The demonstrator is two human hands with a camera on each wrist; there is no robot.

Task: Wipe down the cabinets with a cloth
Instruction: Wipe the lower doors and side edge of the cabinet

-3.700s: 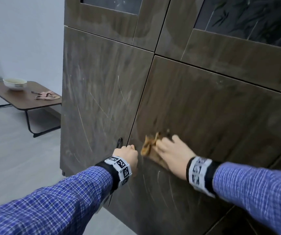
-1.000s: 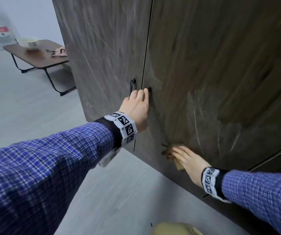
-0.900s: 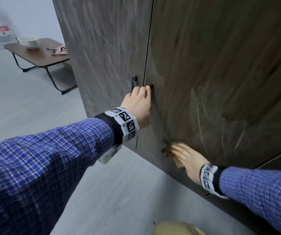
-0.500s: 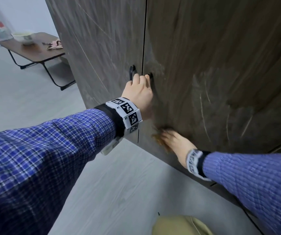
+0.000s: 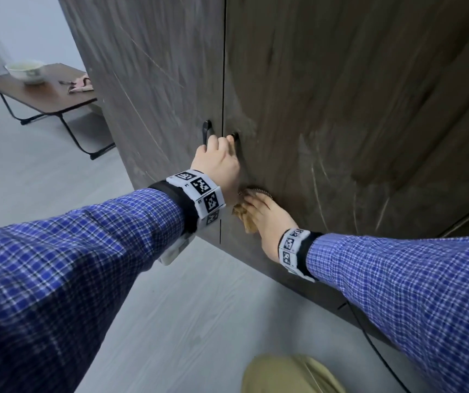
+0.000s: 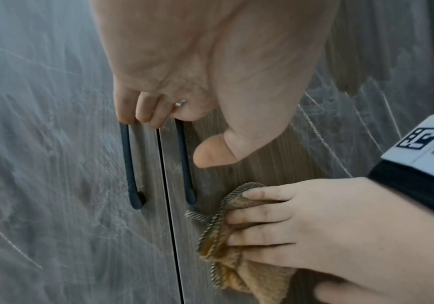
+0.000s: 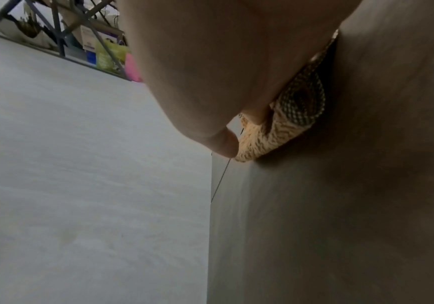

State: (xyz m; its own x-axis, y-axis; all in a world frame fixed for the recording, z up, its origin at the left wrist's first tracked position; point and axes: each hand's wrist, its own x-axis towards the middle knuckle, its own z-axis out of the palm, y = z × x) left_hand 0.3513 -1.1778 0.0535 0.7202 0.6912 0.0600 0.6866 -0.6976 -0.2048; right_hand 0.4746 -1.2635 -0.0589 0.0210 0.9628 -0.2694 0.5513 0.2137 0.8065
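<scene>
The dark wood-grain cabinet has two lower doors, the left door (image 5: 156,80) and the right door (image 5: 341,109), both closed. My left hand (image 5: 219,163) curls its fingers (image 6: 143,115) round the tops of both black handles (image 6: 130,164), thumb free. Just below it, my right hand (image 5: 267,217) lays fairly straight fingers (image 6: 257,218) on a bunched tan woven cloth (image 6: 236,267) and presses it against the right door close to the seam. In the right wrist view the cloth (image 7: 296,115) is squeezed between palm and door, with the thumb at its edge.
A low brown table (image 5: 49,100) at far left carries a bowl (image 5: 26,70) and a pinkish rag (image 5: 80,85). Grey floor (image 5: 171,321) lies below the doors. My khaki knee (image 5: 292,375) and a thin black cable (image 5: 369,336) are at bottom right.
My right hand has slid the cloth up and to the left along the right door, from low on the panel to just under my left wrist. The left hand has stayed on the handles.
</scene>
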